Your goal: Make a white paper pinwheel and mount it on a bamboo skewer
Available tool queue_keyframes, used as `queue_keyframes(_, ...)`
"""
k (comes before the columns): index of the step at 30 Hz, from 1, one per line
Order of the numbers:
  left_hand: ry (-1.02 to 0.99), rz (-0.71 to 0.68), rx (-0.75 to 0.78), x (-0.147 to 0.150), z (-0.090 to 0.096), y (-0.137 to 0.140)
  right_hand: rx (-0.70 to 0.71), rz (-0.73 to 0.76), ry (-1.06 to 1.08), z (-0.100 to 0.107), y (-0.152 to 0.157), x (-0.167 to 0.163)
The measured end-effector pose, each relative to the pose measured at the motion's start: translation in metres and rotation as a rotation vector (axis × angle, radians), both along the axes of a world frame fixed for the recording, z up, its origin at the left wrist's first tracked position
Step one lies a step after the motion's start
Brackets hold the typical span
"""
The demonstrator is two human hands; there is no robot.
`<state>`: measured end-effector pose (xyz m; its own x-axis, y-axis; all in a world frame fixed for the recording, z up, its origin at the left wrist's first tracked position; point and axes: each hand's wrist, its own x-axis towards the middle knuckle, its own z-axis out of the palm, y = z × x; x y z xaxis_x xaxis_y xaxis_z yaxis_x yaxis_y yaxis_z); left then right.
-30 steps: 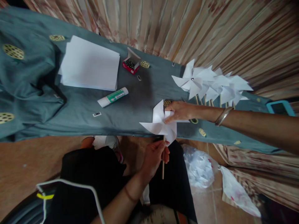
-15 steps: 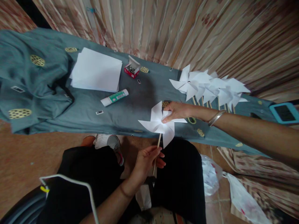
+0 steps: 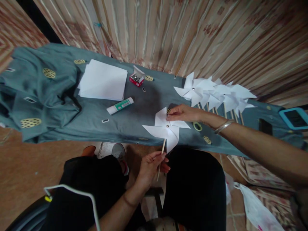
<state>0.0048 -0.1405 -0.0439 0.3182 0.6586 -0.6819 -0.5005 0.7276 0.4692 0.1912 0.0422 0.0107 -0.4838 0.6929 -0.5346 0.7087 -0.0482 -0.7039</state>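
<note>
A white paper pinwheel (image 3: 160,131) faces up near the front edge of the cloth-covered table, with a shiny metal pin at its centre. My left hand (image 3: 152,165) is closed around its thin wooden stick (image 3: 163,147), below the blades. Just above the pin, my right hand (image 3: 181,113) has its thumb and fingers drawn together at the edge of an upper blade; part of that blade is hidden. Several finished-looking pinwheels (image 3: 193,89) lie overlapping at the back right, their sticks toward me.
On the patterned cloth (image 3: 91,128) lie a stack of white paper (image 3: 103,80), an open red box (image 3: 136,79) of metal pins and a glue stick (image 3: 120,106). Green-handled scissors (image 3: 197,126) lie partly under my right forearm. A blue-framed device (image 3: 295,118) and a dark phone (image 3: 265,127) are far right.
My right thumb has lifted off the pinwheel's centre and moved up slightly, uncovering the metal pin. My left hand keeps its hold on the stick. The camera view has shifted a little.
</note>
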Motion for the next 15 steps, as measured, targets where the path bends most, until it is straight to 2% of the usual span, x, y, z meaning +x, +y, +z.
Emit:
queue_keyframes(11, 0.086, 0.054, 0.02, 0.001, 0.002, 0.015, 0.17, -0.45, 0.231, -0.014, -0.015, 0.014)
queue_keyframes(15, 0.091, 0.066, 0.028, 0.004, 0.001, 0.018, 0.247, -0.548, 0.286, -0.02, -0.024, 0.018)
